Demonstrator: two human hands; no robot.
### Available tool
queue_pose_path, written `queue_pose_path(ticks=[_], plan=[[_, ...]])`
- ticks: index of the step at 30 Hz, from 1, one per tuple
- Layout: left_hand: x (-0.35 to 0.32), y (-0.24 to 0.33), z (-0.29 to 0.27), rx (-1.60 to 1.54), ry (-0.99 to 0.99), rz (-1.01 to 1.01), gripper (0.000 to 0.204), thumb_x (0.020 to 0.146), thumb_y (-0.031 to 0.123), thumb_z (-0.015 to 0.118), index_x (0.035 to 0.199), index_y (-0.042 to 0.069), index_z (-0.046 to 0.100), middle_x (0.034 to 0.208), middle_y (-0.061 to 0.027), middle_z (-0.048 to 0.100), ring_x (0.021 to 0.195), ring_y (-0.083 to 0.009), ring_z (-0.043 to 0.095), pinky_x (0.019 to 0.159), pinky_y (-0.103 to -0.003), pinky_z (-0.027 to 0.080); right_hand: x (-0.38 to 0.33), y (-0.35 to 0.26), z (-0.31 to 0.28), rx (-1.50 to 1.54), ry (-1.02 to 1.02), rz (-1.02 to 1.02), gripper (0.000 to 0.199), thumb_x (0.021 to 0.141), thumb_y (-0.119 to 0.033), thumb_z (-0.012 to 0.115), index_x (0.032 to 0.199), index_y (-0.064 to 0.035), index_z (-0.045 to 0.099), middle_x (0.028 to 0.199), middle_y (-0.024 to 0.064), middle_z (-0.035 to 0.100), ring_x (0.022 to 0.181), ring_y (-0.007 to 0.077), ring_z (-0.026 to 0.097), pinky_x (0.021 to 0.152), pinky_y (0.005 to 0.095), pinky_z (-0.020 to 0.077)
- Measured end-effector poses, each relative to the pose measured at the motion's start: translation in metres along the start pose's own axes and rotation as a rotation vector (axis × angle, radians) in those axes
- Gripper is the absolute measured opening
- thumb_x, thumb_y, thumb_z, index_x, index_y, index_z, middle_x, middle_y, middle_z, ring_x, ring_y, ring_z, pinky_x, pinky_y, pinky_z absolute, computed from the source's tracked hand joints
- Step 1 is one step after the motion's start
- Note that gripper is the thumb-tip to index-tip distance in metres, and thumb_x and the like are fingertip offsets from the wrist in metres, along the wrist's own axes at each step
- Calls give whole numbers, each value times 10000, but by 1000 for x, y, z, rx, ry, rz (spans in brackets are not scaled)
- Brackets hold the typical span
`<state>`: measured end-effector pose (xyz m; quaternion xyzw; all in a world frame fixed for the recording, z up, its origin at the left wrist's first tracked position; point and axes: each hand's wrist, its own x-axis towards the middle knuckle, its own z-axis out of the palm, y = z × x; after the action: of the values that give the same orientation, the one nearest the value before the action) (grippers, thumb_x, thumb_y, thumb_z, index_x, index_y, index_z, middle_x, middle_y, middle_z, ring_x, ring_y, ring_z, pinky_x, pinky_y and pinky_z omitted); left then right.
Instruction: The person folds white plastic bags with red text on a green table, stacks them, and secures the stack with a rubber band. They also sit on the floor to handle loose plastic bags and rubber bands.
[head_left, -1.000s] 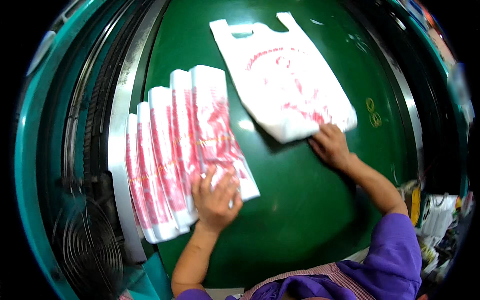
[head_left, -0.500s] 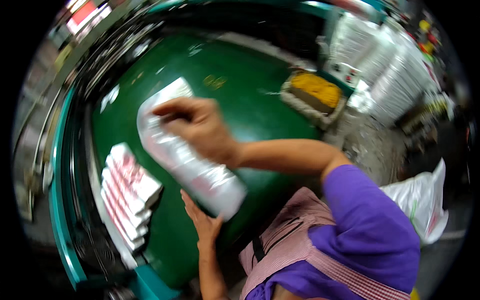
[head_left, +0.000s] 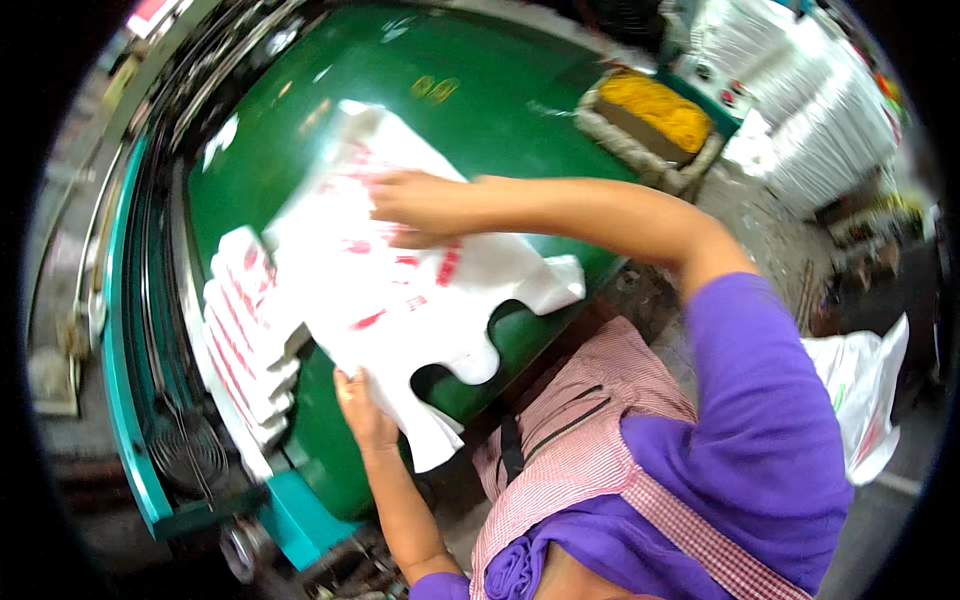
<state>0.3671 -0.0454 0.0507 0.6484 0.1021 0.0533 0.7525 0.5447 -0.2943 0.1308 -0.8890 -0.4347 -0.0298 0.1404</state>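
A white plastic carrier bag (head_left: 330,250) with red print lies spread over the green tabletop, perhaps as a stack of several. Its cut-out handles point toward me. My right hand (head_left: 425,205) reaches across and rests on its upper part, fingers stretched to the left and somewhat blurred. Against the bag's near left edge stands my left hand (head_left: 367,412), fingers pointing away from me; its thumb is hidden. Just to the left, folded white bags with red print (head_left: 240,330) lie overlapped in a staggered row, touching the spread one.
The green table (head_left: 520,150) has a teal metal frame (head_left: 125,400) along its left. At the far right corner sits a padded box (head_left: 652,118) of yellow bands. Wrapped white bundles (head_left: 830,110) stand beyond it, and a white bag (head_left: 860,400) hangs or stands at right.
The folded bag under my right hand is now spread wide across the table. My right hand has moved slightly right onto it; my left hand has shifted left along its edge.
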Motion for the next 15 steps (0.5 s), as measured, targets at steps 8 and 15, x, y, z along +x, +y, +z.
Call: queue_pose_path(ticks=[8,15], plan=[[-80,-7,-28,-27,-62,-68,597,856,-38,481,1407,33,261,986,-83,603,857,-119,591,767,-251,488,-223,-28,20,360,-121,-16,856,690,-404,745,1394,-137,337,1469,198,219,1351,396,211,1073,500,235],[-45,13,-21,1131,-381,593,440,584,-41,631,995,109,678,797,-93,502,745,-264,494,636,-351,419,-229,-53,-1,1056,-69,598,829,745,-187,708,1433,-117,252,1233,234,461,1192,331,433,967,387,389]])
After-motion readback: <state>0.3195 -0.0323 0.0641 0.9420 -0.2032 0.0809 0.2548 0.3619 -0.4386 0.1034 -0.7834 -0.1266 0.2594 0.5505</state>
